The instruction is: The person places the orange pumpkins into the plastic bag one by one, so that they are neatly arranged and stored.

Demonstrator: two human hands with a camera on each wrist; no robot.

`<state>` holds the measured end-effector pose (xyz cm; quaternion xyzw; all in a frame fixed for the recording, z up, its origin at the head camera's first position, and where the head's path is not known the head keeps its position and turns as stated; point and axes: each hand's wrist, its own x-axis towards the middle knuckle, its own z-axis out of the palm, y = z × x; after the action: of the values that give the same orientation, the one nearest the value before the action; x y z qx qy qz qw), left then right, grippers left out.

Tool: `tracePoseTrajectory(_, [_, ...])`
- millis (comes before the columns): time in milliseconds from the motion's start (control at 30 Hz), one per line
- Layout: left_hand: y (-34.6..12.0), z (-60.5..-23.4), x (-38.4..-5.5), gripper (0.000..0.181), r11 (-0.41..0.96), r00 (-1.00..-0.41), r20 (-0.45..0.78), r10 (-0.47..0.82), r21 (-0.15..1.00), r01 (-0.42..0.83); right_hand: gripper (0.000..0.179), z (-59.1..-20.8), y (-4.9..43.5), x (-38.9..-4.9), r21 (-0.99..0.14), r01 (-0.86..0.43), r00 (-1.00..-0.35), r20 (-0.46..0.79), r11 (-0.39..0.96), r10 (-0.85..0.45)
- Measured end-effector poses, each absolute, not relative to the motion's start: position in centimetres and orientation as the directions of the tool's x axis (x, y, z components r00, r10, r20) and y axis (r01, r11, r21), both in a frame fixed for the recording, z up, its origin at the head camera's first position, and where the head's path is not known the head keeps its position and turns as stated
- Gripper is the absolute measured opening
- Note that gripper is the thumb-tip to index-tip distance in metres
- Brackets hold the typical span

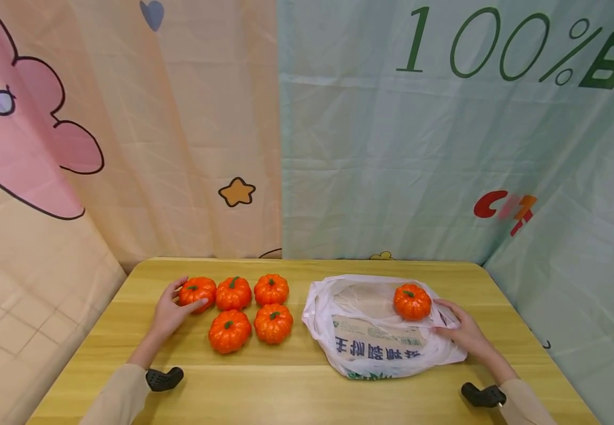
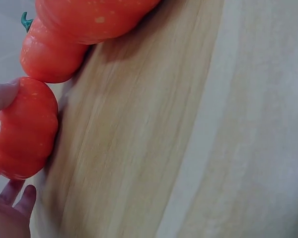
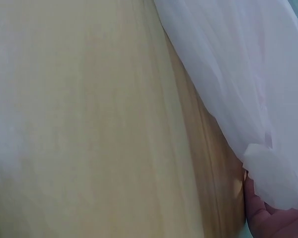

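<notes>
- While the leftmost glossy orange pumpkin with a green stem (image 1: 199, 294) is held by the left hand (image 1: 170, 311), its near side is touched by the thumb and its left and far sides are cupped by the fingers; its weight appears to be borne by the pale wooden bench (image 1: 243, 392).
- Between that pumpkin and the crumpled white plastic bag (image 1: 320, 323), four more orange pumpkins are set out – a back pair (image 1: 234, 293) (image 1: 271, 290) and a front pair (image 1: 229, 332) (image 1: 273, 323).
- Well to the right of the left fingers the bag is laid, its longer side stretched from left to right; no clear long axis is offered by the squat, round pumpkins.
- At its right end the bag is gripped by the right hand (image 1: 466, 332), by far the nearer of the two, its fingers partly covered by plastic in the right wrist view.
- Just left of those fingers, a sixth orange pumpkin (image 1: 412, 301) is seated in what seems to be the bag's mouth – whether it is touched by them cannot be told.
</notes>
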<state>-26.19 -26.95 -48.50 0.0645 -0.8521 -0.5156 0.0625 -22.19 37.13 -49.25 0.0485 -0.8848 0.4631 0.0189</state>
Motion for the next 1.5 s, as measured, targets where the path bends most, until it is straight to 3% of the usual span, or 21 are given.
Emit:
tracePoseTrajectory(167, [-27.0, -48.2, -26.1, 0.083, 0.475, -0.981, -0.01, -0.193, 0.874, -0.102, 0.067, -49.1, 37.2, -22.4, -0.823, -0.097, -0.995, 0.065, 0.559, -0.076])
tracePoseTrajectory(700, [-26.3, -48.0, -25.8, 0.083, 0.469, -0.964, -0.008, -0.267, 0.872, -0.137, 0.068, -49.5, 37.6, -23.0, -0.828, -0.075, -0.997, 0.041, 0.555, -0.072])
tracePoseTrajectory(1500, [-25.0, -48.7, -24.3, 0.078, 0.346, -0.922, 0.034, -0.386, 0.932, -0.111, 0.069, -49.2, 37.6, -22.8, -0.823, -0.052, -0.997, 0.01, 0.566, -0.077])
